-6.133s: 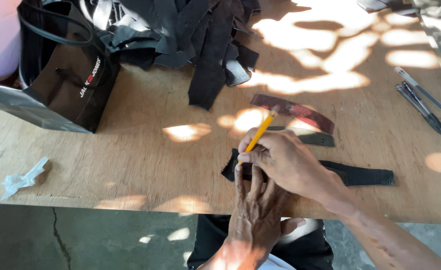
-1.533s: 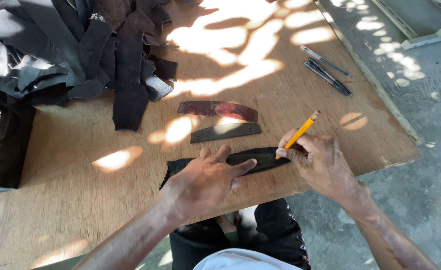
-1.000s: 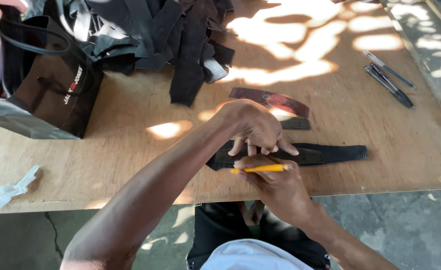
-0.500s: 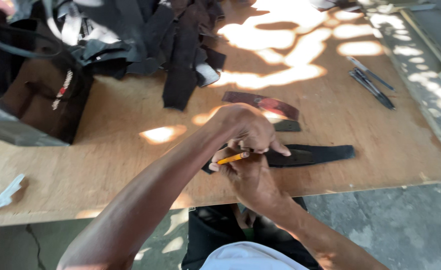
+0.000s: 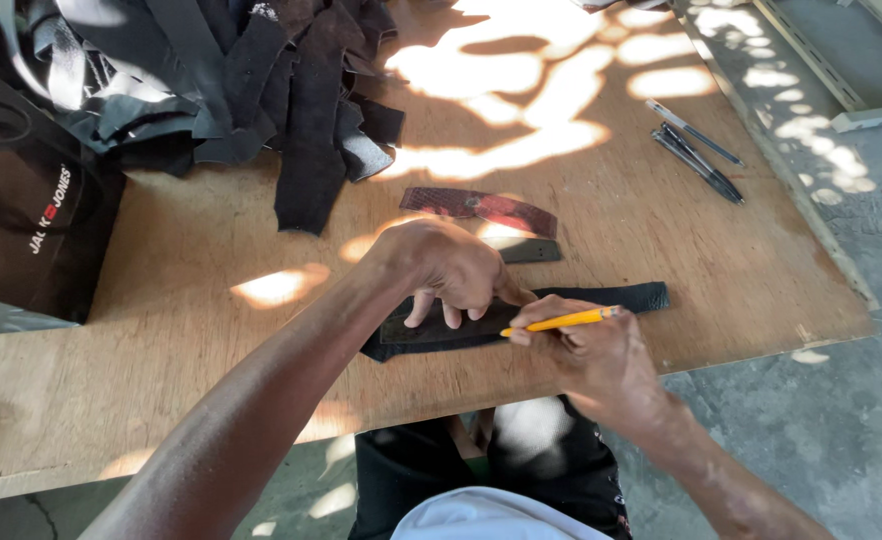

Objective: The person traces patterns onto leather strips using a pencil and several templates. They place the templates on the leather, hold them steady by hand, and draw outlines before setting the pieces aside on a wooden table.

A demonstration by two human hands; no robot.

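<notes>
Plywood table (image 5: 211, 400) tilted across the view, near edge running just below both hands, right edge dropping to concrete floor (image 5: 841, 430) past the pens. Black strip (image 5: 626, 297) lying flat close to that near edge, right end free, left part under a dark template (image 5: 431, 328). Left hand (image 5: 446, 265) spread on the template, fingertips pressing it down onto the strip, nothing gripped. Right hand (image 5: 596, 350) just beside, fingers closed around a yellow pencil (image 5: 561, 321), tip at the template's edge by the left thumb. Bare wood open to the left of the hands as far as the bag, and to the right between strip end and table corner; little room toward the body, hands almost at the edge. Beyond the left hand, touching or nearly so: one reddish-brown patterned piece (image 5: 481, 208) and one small dark piece (image 5: 531, 251), both flat, between the hands and the sunlit patch. Heap of black offcuts (image 5: 211, 90) filling the far left, one long piece hanging toward the middle; too tangled to count. One dark bag (image 5: 31, 230) at the left edge. Pens (image 5: 696, 155) near the far right edge, two or three, well apart from the hands. Dark trousers (image 5: 411, 470) below the table edge.
</notes>
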